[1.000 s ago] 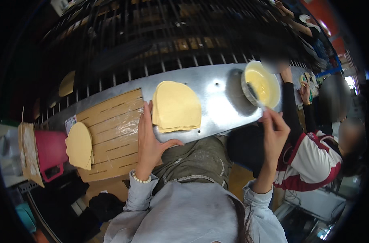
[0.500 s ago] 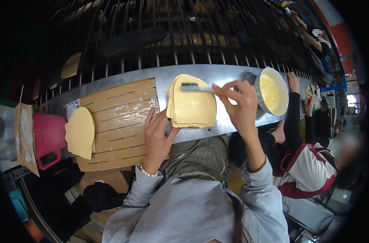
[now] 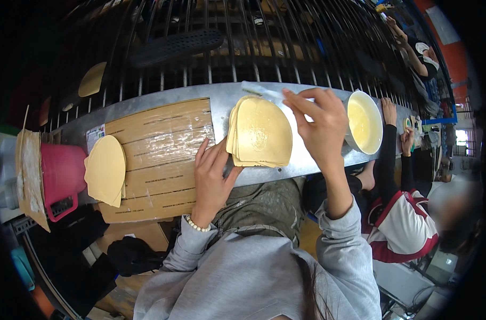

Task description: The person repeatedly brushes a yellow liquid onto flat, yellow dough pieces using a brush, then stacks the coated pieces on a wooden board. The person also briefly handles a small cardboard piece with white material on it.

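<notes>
A stack of pale yellow sheets (image 3: 261, 133) lies on the metal worktop (image 3: 307, 162), steadied at its lower left edge by the flat, open left hand (image 3: 213, 173). A brush (image 3: 261, 90) is pinched in the right hand (image 3: 320, 125) above the stack. Glue might be dripped onto the worktop, or the sheets shifted. The white bowl (image 3: 364, 124) at right holds yellowish liquid; the pink tub (image 3: 62, 173) contents cannot be seen.

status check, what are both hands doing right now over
Left hand flat at edge of yellow stack. Right hand holds brush above stack. Glue bowl to the right, nothing blocking.
</notes>
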### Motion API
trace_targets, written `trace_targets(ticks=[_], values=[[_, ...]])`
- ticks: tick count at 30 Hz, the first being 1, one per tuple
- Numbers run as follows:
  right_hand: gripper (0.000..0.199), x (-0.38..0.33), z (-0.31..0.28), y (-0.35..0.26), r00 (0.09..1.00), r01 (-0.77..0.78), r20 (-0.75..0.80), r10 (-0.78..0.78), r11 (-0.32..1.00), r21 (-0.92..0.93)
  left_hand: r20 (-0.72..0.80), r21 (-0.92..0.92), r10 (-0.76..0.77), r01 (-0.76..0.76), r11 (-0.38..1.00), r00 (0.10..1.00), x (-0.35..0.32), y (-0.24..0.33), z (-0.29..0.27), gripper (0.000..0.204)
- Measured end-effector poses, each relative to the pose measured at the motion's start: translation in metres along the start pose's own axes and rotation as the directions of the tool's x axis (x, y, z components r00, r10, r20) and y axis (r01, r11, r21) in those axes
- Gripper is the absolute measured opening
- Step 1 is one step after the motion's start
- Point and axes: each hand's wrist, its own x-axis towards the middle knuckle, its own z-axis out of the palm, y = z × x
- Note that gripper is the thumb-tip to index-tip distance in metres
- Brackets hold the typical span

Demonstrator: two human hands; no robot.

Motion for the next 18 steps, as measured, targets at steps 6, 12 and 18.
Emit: trace_targets(ticks=[6, 12, 18], values=[[0.023, -0.015, -0.028, -0.003, 0.954, 0.043, 0.29, -0.082, 0.99, 0.137, -0.02, 0.046, -0.022, 0.023, 0.999, 1.0, -0.002, -0.002, 0.002, 0.06], [0.019, -0.019, -0.002, 0.024, 0.995, -0.06, 0.075, 0.059, 0.998, 0.006, -0.031, 0.065, -0.079, 0.081, 0.995, 0.996, 0.009, 0.012, 0.002, 0.066], [0.018, -0.054, -0.035, 0.045, 0.952, -0.123, 0.294, 0.084, 0.986, 0.117, -0.103, 0.068, -0.094, 0.101, 0.993, 0.99, 0.002, 0.003, 0.015, 0.055]])
